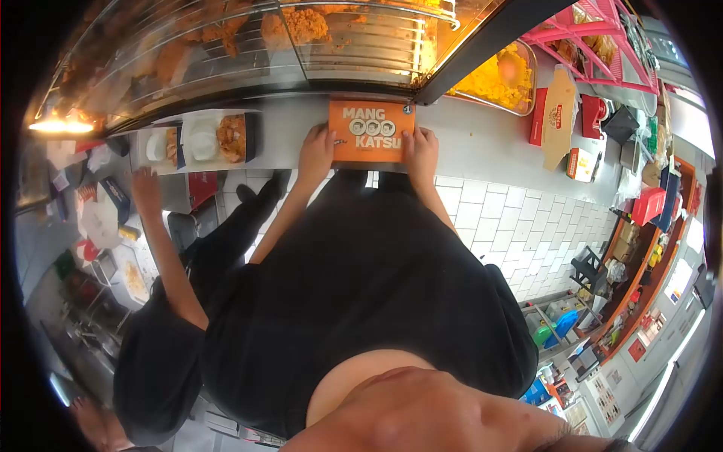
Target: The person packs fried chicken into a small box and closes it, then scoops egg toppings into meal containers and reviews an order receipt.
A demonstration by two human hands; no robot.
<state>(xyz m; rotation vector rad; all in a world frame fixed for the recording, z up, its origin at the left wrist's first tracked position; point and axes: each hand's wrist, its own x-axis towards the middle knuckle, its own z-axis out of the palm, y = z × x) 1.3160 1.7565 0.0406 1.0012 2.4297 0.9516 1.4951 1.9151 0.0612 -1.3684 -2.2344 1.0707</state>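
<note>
An orange cardboard food box (373, 152) printed "MANG KATSU" lies on the steel counter in front of me, its lid closed. My left hand (318, 151) grips its left side, with the thumb at the edge. On the opposite side my right hand (421, 151) holds it the same way; the fingers underneath are partly hidden. To the left of my left hand stand two open food boxes: the nearer box has white rice (203, 135) and breaded fried chicken (232, 138), and the farther one has similar food (162, 145).
A co-worker's hand (144, 184) is beside the open boxes at left. Above the counter, a lit glass display case (354, 56) holds fried chicken on racks. A tray of yellow food (497, 79), a pink wire rack (602, 41) and upright packaging (557, 117) stand at right.
</note>
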